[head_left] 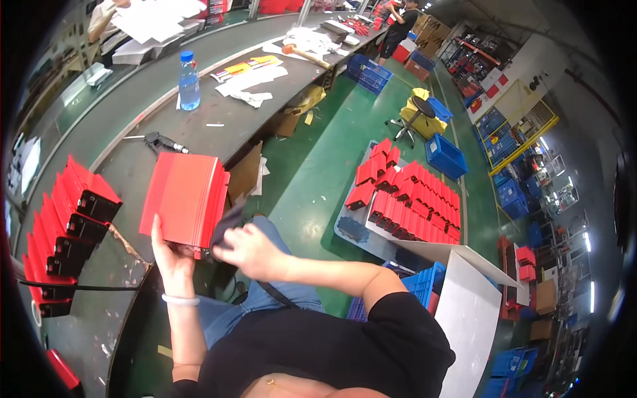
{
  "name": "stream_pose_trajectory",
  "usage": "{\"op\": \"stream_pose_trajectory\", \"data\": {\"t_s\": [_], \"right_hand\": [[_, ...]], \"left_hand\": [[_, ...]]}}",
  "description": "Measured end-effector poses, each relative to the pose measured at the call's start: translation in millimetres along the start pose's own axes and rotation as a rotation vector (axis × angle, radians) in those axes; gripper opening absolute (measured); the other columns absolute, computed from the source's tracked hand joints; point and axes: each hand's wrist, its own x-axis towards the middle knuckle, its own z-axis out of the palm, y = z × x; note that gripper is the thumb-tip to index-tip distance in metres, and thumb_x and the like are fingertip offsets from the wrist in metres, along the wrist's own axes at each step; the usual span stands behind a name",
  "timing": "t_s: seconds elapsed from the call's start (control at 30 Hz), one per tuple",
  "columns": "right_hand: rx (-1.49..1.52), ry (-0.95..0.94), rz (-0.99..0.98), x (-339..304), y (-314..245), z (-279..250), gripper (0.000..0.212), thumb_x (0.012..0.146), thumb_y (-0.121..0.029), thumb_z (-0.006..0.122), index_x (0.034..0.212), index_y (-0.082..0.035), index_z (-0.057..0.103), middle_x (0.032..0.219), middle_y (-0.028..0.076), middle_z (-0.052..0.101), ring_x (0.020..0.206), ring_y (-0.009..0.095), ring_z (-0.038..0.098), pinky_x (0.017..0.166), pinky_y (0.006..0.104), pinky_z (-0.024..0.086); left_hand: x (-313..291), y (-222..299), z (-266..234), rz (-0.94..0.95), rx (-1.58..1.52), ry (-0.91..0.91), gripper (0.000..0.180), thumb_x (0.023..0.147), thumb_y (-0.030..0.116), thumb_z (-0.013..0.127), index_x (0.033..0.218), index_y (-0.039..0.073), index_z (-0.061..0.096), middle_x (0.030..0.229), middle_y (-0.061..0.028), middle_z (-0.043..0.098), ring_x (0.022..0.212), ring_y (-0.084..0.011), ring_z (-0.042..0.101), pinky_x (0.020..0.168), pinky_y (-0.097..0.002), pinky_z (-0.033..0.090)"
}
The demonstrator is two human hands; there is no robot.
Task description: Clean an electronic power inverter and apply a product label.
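Note:
A red ribbed metal box is held up over the workbench's near edge. My left hand grips it from below, with the thumb against its near face. At the box's right lower corner, my right hand is closed on a dark cloth, which lies close against the box's side. Some fingertips of both hands are hidden. Left of the held box, a row of several similar red boxes with black ends leans on the bench.
A power screwdriver lies behind the held box, and a blue-capped water bottle stands farther back. On the bench are papers and a mallet. To the right, a pallet carries many red boxes. Other people work farther off.

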Motion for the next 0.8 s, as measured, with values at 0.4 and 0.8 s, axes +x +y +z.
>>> {"op": "stream_pose_trajectory", "data": {"t_s": [0.4, 0.8], "right_hand": [[1.011, -0.187, 0.223, -10, 38, -28, 0.011, 0.066, 0.001, 0.05, 0.07, -0.003, 0.06, 0.079, 0.007, 0.047, 0.079, 0.021, 0.051, 0.07, 0.0304, 0.042], [1.682, 0.594, 1.093, 2, 86, -31, 0.02, 0.09, -0.013, 0.056, 0.106, -0.003, 0.059, 0.1, 0.005, 0.063, 0.095, 0.015, 0.059, 0.084, 0.0303, 0.047]], "left_hand": [[-25, 15, 5, -0.065, -0.142, -0.123, 0.05, 0.087, 0.038, 0.057, 0.124, 0.005, 0.048, 0.12, -0.0105, 0.057, 0.105, -0.0274, 0.057, 0.09, -0.0431, 0.047], [-30, 27, 1, -0.115, -0.254, -0.093, 0.041, 0.081, 0.034, 0.066, 0.105, 0.002, 0.056, 0.099, -0.0089, 0.063, 0.09, -0.0246, 0.061, 0.084, -0.0392, 0.049]]}}
